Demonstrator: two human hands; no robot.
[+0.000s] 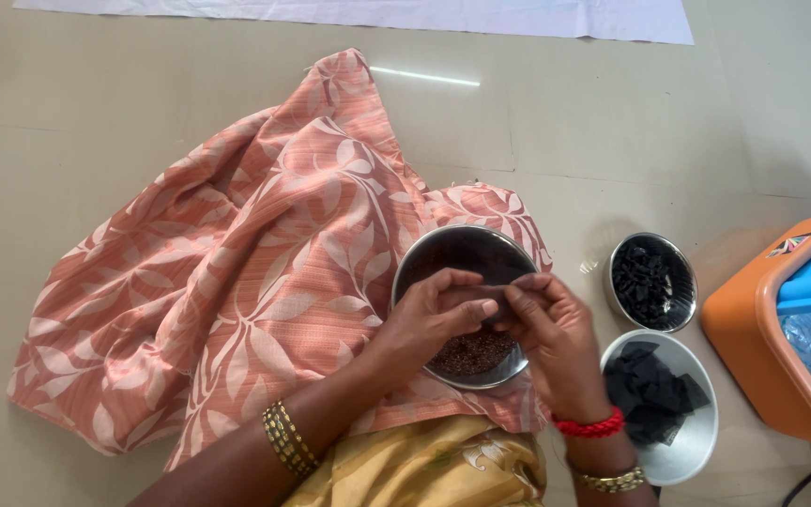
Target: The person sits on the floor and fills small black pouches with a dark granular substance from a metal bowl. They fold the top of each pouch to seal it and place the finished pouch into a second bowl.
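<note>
Dark cloth piece (492, 293) pinched between both grips, left hand (429, 319) and right hand (556, 329), above steel bowl of brown seeds (466, 310) on peach leaf-print cloth (265, 272). Right: small bowl of black lumps (652, 282); near-right plate of dark squares (659, 399), several left.

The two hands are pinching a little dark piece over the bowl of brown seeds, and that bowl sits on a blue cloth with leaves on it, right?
Not quite. The head view shows both hands, left hand and right hand, pinching the small dark piece over the steel bowl of brown seeds, but the leaf-patterned cloth is orange-pink, not blue.
</note>
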